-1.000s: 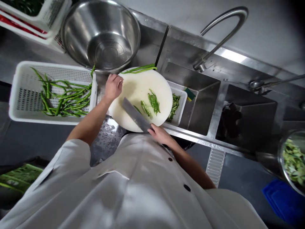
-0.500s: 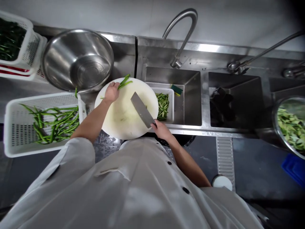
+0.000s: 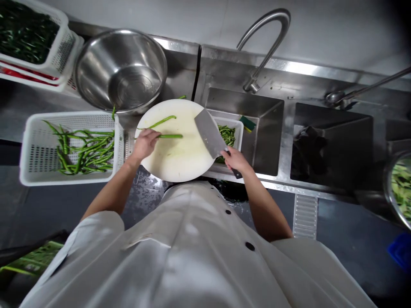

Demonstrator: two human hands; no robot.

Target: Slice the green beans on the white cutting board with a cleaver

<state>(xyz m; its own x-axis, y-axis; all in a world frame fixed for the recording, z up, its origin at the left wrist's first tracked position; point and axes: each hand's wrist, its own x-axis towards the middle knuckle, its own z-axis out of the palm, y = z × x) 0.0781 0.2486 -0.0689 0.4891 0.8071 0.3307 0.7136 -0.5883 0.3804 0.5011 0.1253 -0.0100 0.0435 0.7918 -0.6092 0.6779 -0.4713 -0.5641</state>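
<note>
My left hand (image 3: 146, 143) is closed around a long green chili pepper (image 3: 171, 136), which points right across the round white cutting board (image 3: 173, 164). Just above it a second chili pepper (image 3: 164, 121) lies on the board. My right hand (image 3: 236, 160) grips the black handle of a cleaver (image 3: 210, 133); its broad blade is over the board's right edge. Partly hidden under the blade, a white basket (image 3: 239, 133) of cut green pieces (image 3: 227, 136) sits in the sink. Left of the board stands a white perforated basket (image 3: 32, 149) of whole chili peppers (image 3: 86, 154).
A large steel bowl (image 3: 93, 77) stands behind the board. Stacked baskets (image 3: 64, 51) with dark greens are at the far left. A faucet (image 3: 279, 38) arches over the sink (image 3: 269, 145), where a sponge (image 3: 248, 124) lies. A bowl of cut vegetables (image 3: 403, 188) is far right.
My left hand has come down toward the board's left edge with a pepper; another pepper now lies on the board. The cleaver has moved right, off the board's middle. The view has shifted.
</note>
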